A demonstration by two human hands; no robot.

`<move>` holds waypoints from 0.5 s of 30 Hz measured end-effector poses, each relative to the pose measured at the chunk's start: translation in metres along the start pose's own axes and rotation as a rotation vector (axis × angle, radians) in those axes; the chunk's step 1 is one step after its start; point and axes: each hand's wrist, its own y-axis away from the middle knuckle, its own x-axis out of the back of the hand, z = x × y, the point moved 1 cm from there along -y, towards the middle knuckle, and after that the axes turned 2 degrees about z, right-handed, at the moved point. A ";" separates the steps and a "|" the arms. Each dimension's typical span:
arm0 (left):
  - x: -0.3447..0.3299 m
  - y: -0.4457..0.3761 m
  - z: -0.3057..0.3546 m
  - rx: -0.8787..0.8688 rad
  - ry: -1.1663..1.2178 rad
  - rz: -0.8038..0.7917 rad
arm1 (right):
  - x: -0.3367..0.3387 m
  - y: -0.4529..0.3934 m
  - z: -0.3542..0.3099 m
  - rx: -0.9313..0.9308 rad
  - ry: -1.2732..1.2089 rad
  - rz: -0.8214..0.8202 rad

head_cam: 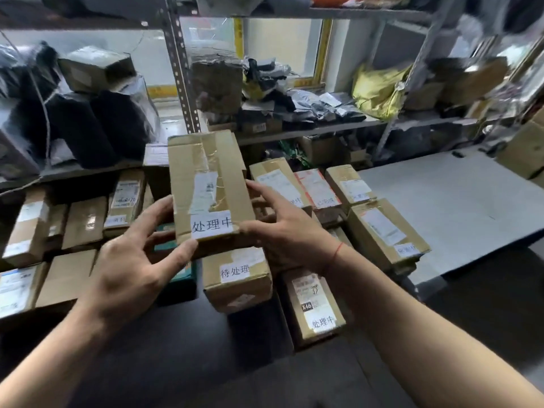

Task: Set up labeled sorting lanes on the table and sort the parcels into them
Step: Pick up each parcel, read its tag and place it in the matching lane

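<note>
Both hands, left hand (134, 257) and right hand (290, 231), have their grip on a taped brown parcel (207, 187) with a white handwritten label (211, 224), held between them above the counter (456, 201).

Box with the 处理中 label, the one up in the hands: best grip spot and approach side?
Grip the box across its two long side faces near the labelled end, left hand from the left and right hand from the right. It is long, narrow and flat-sided, so palms clamp it squarely and the label stays readable.
</note>
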 end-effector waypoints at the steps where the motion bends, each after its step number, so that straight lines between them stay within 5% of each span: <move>1: -0.012 -0.004 0.007 -0.012 -0.013 -0.014 | 0.017 0.000 0.007 0.005 -0.015 -0.004; 15: -0.136 -0.093 0.075 0.092 -0.025 -0.082 | 0.172 -0.044 0.048 -0.068 -0.126 -0.118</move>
